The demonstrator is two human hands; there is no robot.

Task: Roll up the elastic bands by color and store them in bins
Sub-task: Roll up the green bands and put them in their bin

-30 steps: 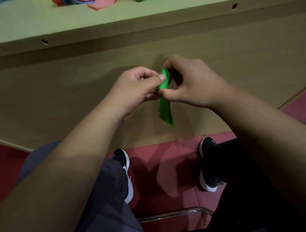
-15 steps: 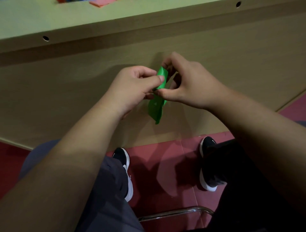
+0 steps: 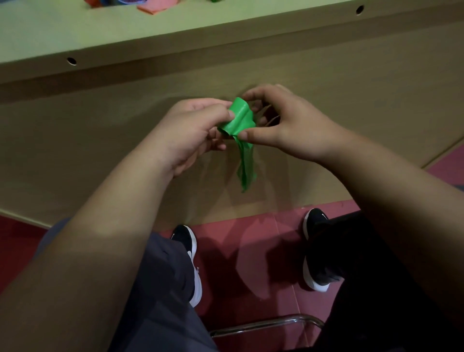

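The left hand (image 3: 190, 130) has its fingers curled, and its thumb and forefinger pinch the left side of the green band (image 3: 238, 120). The right hand (image 3: 288, 125) is curled loosely round the other side: its thumb presses the lower edge of the roll and its forefinger arches over the top. Whether that fingertip touches the band cannot be told. The other right fingers are bent behind it. The band is held between the two hands in the air, in front of the counter's tan front panel (image 3: 351, 88) and below the counter top (image 3: 100, 30). Its upper part is wound into a loose, wrinkled roll, and a short tail hangs straight down from it, touching nothing.

At the far edge of the counter top lies a pink band (image 3: 155, 6), cut off by the frame. A red piece (image 3: 93, 2) lies left of it, and a green scrap (image 3: 213, 1) to its right. Something blue-rimmed lies between the pink band and the red piece, too cropped to tell what it is.

Below the hands are the person's legs, two black shoes (image 3: 187, 241) on a red floor (image 3: 251, 238) and a chrome chair bar (image 3: 266, 324).
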